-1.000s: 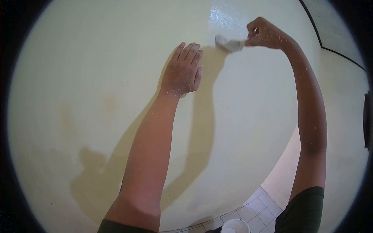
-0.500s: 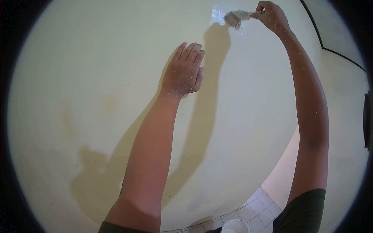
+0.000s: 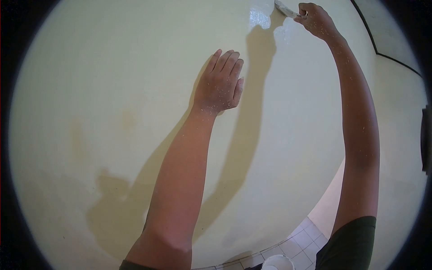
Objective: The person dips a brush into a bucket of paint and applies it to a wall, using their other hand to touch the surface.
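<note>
My right hand [image 3: 316, 21] is closed round the handle of a paintbrush [image 3: 286, 9] near the top of the view. The brush points up and left, its tip at the pale wall [image 3: 148, 81] by the top edge. Shiny wet paint [image 3: 259, 19] shows on the wall just left of the brush. Lower and further left, my left hand [image 3: 219, 83] lies flat against the wall, fingers stretched upward, holding nothing. Small white specks dot both hands and forearms.
A white bucket [image 3: 277, 262] stands on the tiled floor [image 3: 302, 245] at the bottom, partly cut off. A black line [image 3: 365, 31] runs down the wall at upper right. Some dark object [image 3: 424, 139] sits at the right edge. Arm shadows fall across the wall.
The brush has swung from pointing left and down to pointing up and left, its tip higher on the wall. My left hand appears slightly further right as the whole view shifts.
</note>
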Motion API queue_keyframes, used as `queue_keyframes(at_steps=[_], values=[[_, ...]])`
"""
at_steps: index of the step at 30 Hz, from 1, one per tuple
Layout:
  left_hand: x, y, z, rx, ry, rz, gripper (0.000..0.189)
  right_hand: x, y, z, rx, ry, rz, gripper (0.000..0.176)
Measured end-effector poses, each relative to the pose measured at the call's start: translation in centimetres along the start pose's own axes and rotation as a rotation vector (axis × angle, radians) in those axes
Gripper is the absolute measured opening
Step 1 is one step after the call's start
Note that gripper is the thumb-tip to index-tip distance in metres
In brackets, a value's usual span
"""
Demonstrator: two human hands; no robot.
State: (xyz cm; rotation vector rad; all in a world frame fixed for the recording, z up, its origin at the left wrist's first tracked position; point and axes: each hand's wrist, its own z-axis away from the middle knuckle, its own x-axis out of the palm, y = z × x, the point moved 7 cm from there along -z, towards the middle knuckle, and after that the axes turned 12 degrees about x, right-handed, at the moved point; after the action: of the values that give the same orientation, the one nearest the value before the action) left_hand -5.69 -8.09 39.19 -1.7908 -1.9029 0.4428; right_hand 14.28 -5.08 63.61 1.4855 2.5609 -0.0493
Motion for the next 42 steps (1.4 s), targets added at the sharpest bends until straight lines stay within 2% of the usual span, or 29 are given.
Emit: queue_keyframes(at_steps=[1, 4, 7, 10, 13, 16, 19, 22, 28, 29, 33, 38, 41, 42], values=[[-0.1, 0.0, 0.0, 0.000, -0.003, 0.001, 0.040, 0.1, 0.4, 0.2, -0.014, -0.015, -0.001, 0.018], [-0.1, 0.1, 0.0, 0.004, -0.009, -0.008, 0.039, 1.4, 1.6, 0.0, -0.285, 0.013, -0.048, 0.038], [-0.1, 0.1, 0.0, 0.008, -0.018, -0.016, 0.039, 2.2, 2.9, 0.8, -0.223, -0.088, -0.104, 0.042], [-0.2, 0.1, -0.1, 0.020, -0.018, -0.025, 0.040, 2.2, 3.0, 2.8, -0.281, -0.023, -0.164, 0.041], [-0.3, 0.1, 0.0, 0.026, -0.001, 0.000, 0.040, 2.5, 3.0, 4.2, -0.213, -0.135, -0.201, 0.042], [-0.1, -0.1, 0.1, 0.036, 0.012, 0.006, 0.040, 2.5, 2.6, 6.0, -0.135, -0.219, -0.154, 0.042], [-0.2, -0.1, 0.0, 0.052, 0.024, -0.001, 0.039, 2.3, 2.8, 7.2, -0.201, -0.235, -0.168, 0.037], [0.1, -0.2, 0.1, 0.065, 0.030, -0.010, 0.040, 2.6, 2.7, 9.1, -0.167, -0.321, -0.166, 0.043], [0.2, -0.1, 0.1, 0.110, 0.007, -0.015, 0.040, 3.1, 2.6, 13.1, -0.056, -0.487, -0.120, 0.042], [0.4, 0.0, 0.1, 0.113, 0.005, 0.000, 0.040, 3.3, 2.8, 13.7, -0.109, -0.490, -0.112, 0.040], [0.3, 0.0, -0.1, 0.157, 0.009, 0.025, 0.040, 2.7, 3.3, 15.9, -0.056, -0.545, -0.080, 0.034], [5.5, -0.5, 2.4, 0.112, -0.023, 0.041, 0.042, 5.8, 5.9, 15.3, 0.057, -0.385, 0.049, 0.034], [5.1, -0.6, 1.9, 0.101, -0.030, 0.030, 0.043, 4.1, 6.2, 14.5, 0.053, -0.237, 0.150, 0.036], [2.6, -0.2, 0.5, 0.098, -0.042, 0.013, 0.042, 1.5, 6.2, 13.7, 0.030, -0.180, 0.156, 0.037]])
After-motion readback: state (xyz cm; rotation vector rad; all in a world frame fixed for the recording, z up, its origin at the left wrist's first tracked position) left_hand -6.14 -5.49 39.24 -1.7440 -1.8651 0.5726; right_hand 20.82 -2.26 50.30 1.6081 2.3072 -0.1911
